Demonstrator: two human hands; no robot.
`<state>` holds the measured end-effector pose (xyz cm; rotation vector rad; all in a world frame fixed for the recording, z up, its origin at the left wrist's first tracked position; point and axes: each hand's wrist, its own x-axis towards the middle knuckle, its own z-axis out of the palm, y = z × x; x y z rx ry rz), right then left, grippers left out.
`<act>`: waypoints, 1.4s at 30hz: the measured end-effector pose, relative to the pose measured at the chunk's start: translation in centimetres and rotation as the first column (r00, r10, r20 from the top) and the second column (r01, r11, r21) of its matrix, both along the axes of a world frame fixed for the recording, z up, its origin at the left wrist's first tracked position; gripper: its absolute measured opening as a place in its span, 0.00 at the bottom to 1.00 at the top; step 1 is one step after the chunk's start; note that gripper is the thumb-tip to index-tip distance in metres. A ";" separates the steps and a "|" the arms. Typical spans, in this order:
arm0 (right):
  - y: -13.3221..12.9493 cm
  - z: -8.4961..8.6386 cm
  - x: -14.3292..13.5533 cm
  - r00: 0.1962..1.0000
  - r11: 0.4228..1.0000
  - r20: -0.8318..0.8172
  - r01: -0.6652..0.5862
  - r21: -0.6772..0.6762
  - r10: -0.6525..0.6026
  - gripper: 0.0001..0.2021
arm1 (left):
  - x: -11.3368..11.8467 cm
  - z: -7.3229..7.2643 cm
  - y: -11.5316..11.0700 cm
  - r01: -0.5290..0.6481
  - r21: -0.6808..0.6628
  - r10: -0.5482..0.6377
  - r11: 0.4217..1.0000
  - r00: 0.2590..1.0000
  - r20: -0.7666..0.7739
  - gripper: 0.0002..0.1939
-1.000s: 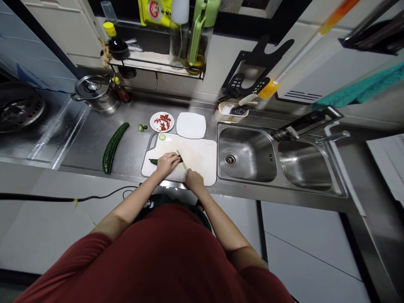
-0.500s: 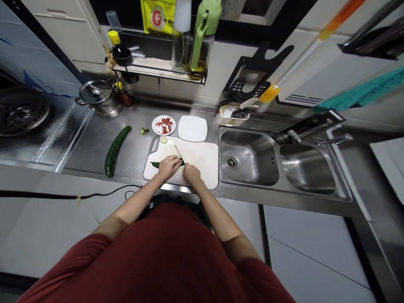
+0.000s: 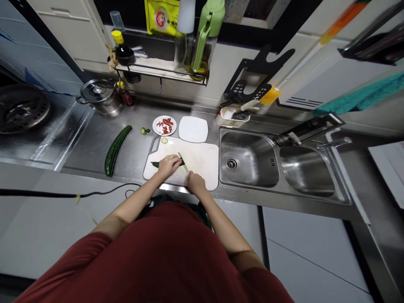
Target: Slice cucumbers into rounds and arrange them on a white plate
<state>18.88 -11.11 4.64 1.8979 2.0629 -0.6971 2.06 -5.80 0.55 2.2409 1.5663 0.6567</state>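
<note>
"Steel is gleaming all along this bench [image 3: 88,155]. What are you seeing at its left?"

"A lidded pot [image 3: 109,110] is standing toward the back, and a whole cucumber [image 3: 116,151] is lying nearer me, looking uncut."

"Is anything looking finished?"

"Partly, I'm judging. Green scraps [image 3: 143,131] are sitting just right of that cucumber. Over my cutting board [image 3: 205,164], a cucumber piece [image 3: 155,164] is lying crosswise, its tapered end poking out to the left. Behind the board, red bits [image 3: 166,125], apparently chopped already, are resting on a round plate [image 3: 154,128]. Only one pale slice [image 3: 164,140] is showing, near the board's far edge."

"So you're just beginning on that piece?"

"I'm guessing so. Much of it is seemingly remaining unsliced, though my left hand [image 3: 169,166] is hiding its middle. Those fingers are curling over it, holding it down."

"And the knife [image 3: 184,164]?"

"It's slanting across the piece's right end, tip pointing away from me. I'm not managing to tell whether the blade is resting beside the flesh or biting in. A square white plate [image 3: 193,129] is lying behind the board, next to the round one. My right hand [image 3: 195,184] is wrapping its fingers around the handle, near the board's front edge. Farther right, a double sink [image 3: 252,170] is taking up the bench."
</note>
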 end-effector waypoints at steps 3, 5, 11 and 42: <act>-0.2 -0.1 0.1 1.000 1.000 0.002 -0.001 -0.001 0.001 0.11 | 0.0 0.1 0.1 0.001 -0.012 -0.001 1.000 1.000 0.004 0.12; -0.3 -0.1 0.1 1.000 1.000 0.003 0.004 -0.007 -0.004 0.11 | -0.1 0.2 0.1 0.002 -0.020 -0.001 1.000 1.000 0.010 0.13; -0.9 -0.1 0.5 1.000 1.000 0.005 0.014 -0.003 -0.014 0.12 | -0.1 0.2 0.3 -0.001 -0.044 0.002 0.999 1.000 0.026 0.12; -0.7 1.5 4.2 0.987 0.970 0.105 0.099 0.224 -0.125 0.16 | 0.0 2.0 0.9 -0.031 -0.185 0.042 0.982 0.998 0.053 0.13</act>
